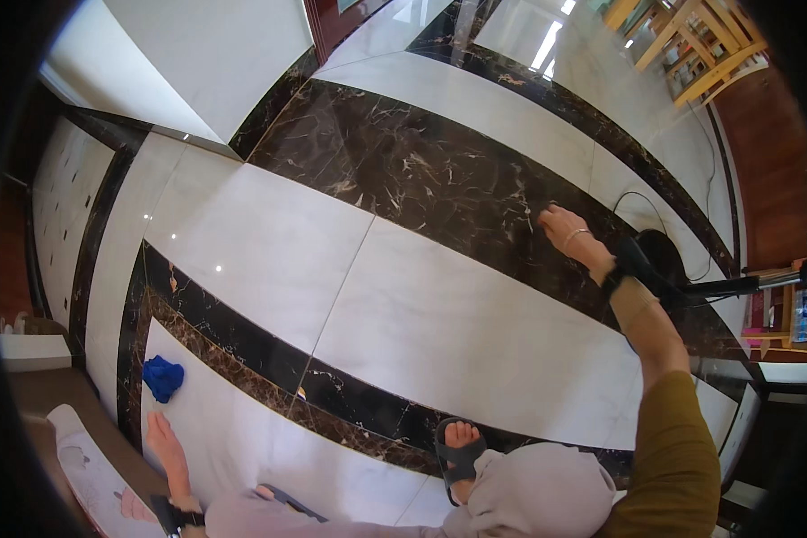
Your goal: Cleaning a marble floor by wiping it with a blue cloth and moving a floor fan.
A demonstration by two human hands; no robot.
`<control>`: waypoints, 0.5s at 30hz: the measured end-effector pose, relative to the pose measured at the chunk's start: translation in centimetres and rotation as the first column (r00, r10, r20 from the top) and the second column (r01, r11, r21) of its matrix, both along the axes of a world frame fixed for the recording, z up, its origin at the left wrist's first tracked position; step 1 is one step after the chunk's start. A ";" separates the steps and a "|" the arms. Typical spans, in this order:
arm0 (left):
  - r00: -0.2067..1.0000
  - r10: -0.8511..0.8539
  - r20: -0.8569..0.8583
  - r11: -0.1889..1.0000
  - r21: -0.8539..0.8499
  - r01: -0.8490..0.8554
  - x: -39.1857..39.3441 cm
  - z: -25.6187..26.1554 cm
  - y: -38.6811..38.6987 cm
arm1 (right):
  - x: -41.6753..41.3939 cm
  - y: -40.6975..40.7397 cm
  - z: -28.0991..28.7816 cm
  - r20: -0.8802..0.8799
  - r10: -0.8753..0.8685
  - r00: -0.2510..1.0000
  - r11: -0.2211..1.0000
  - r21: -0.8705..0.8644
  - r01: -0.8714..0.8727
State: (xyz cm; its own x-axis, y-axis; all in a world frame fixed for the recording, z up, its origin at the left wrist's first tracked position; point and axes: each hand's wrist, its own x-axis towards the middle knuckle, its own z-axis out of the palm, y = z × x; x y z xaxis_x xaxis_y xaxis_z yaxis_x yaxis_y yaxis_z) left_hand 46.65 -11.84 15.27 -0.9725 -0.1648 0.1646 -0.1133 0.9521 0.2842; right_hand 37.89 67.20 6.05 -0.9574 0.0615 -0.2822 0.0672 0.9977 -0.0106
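My left hand (166, 447) is at the lower left, fingers extended, with nothing seen in it. Just beyond its fingertips is a crumpled blue cloth (163, 378) against the white floor tile; a small gap shows between them. My right hand (566, 232) hangs over the dark marble band (403, 161) at the right, its fingers loosely curled. Whether it holds something small is hidden. Below are my knee in light trousers (545, 487) and a foot in a dark sandal (460, 457).
Near my right forearm stands a black round base (656, 255) with a pole (726, 288) and a thin cable (711, 168). Wooden furniture (706, 54) stands at the upper right. A white wall corner (235, 101) juts in at the upper left. A patterned cushion (81, 457) lies at the lower left.
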 end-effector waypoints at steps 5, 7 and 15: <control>0.984 0.150 0.097 0.986 -0.092 -0.141 4.5 1.1 -3.8 | -6.8 0.5 -7.0 -0.289 -0.151 0.945 0.966 -0.245 0.079; 0.984 0.175 0.039 0.980 -0.107 -0.170 5.7 0.3 -5.3 | -9.5 1.1 -8.8 -0.374 -0.217 0.902 0.949 -0.296 0.106; 0.967 0.253 -0.013 0.957 -0.140 -0.253 8.9 0.8 -1.3 | -19.3 -5.1 -8.7 -0.321 -0.470 0.822 0.876 -0.051 0.480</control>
State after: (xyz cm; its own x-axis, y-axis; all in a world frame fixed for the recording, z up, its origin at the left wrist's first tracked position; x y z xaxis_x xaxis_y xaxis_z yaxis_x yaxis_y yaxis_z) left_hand 55.58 -13.15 16.09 -0.9029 -0.3814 0.1983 -0.3567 0.9221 0.1498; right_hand 18.55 62.09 -2.65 -0.8440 0.5350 0.0376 0.5309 0.8434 -0.0826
